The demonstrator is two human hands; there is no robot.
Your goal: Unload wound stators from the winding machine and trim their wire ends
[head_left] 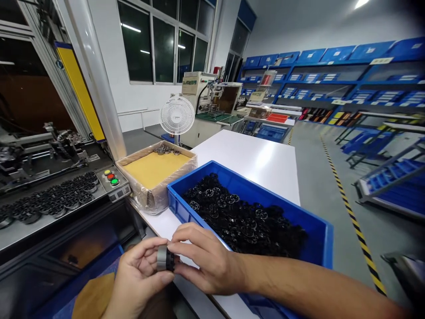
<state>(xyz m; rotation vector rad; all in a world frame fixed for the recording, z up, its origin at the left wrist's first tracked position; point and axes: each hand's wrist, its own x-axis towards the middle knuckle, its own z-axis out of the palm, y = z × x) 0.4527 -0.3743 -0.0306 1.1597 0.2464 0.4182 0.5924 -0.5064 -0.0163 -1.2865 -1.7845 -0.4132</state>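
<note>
Between my two hands is a small round part, a grey metal ring [162, 258] with a black plastic piece [170, 260] against its right side. My left hand [141, 270] is closed on the ring, thumb below and fingers above. The fingers of my right hand [206, 261] pinch the black piece from the right. Whether the two pieces are fully seated together, I cannot tell. Just beyond my hands stands a blue bin [327, 248] with many black round plastic pieces [232, 212] in it.
A plastic-wrapped cardboard box [156, 199] with yellow sheet and some rings stands behind the bin. To the left, rows of ring parts [56, 199] lie beside a button panel [113, 179] on a machine. A white fan [177, 116] and white table [259, 155] are farther back.
</note>
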